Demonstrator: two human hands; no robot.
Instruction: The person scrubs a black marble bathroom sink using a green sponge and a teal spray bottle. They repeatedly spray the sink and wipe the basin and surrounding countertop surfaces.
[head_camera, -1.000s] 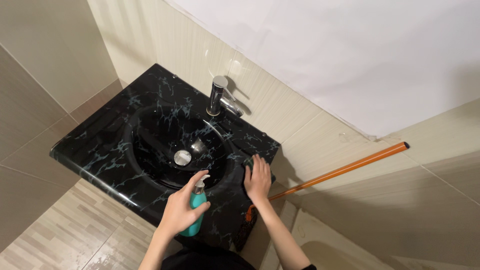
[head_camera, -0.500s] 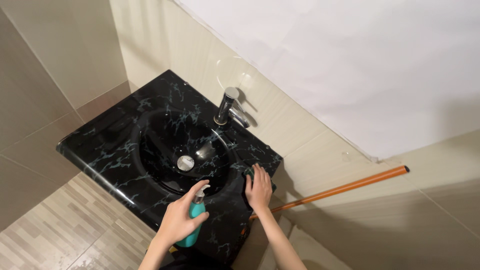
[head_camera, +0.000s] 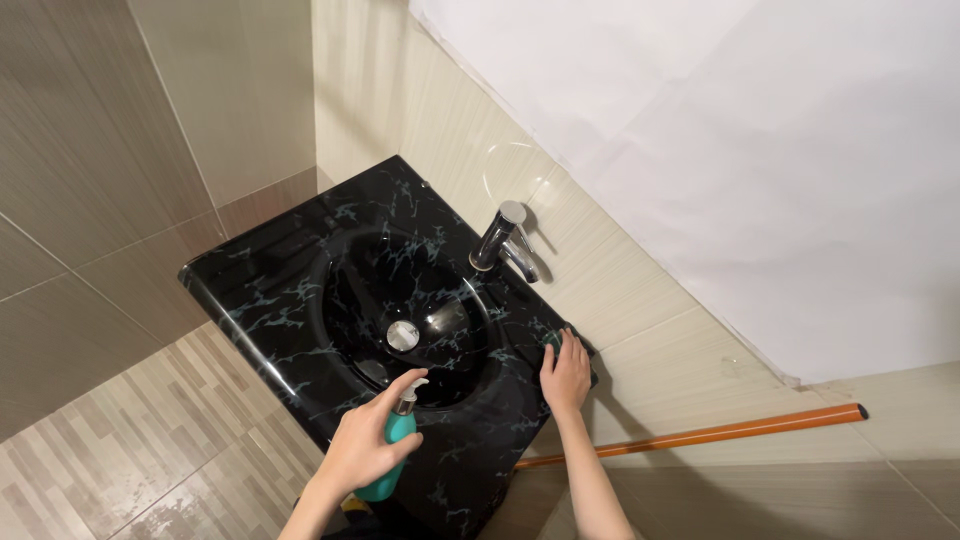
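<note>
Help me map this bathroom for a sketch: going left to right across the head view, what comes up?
Floor tiles → sink → left hand with teal bottle → faucet → right hand → orange pole

The lower part of the teal spray bottle (head_camera: 388, 455) is covered by the left hand (head_camera: 362, 448). Something dark green under the right hand (head_camera: 566, 375) is mostly hidden. The orange pole's (head_camera: 700, 435) lower end is concealed behind the sink (head_camera: 270, 300). Both forearms are cut off by the bottom edge.
</note>
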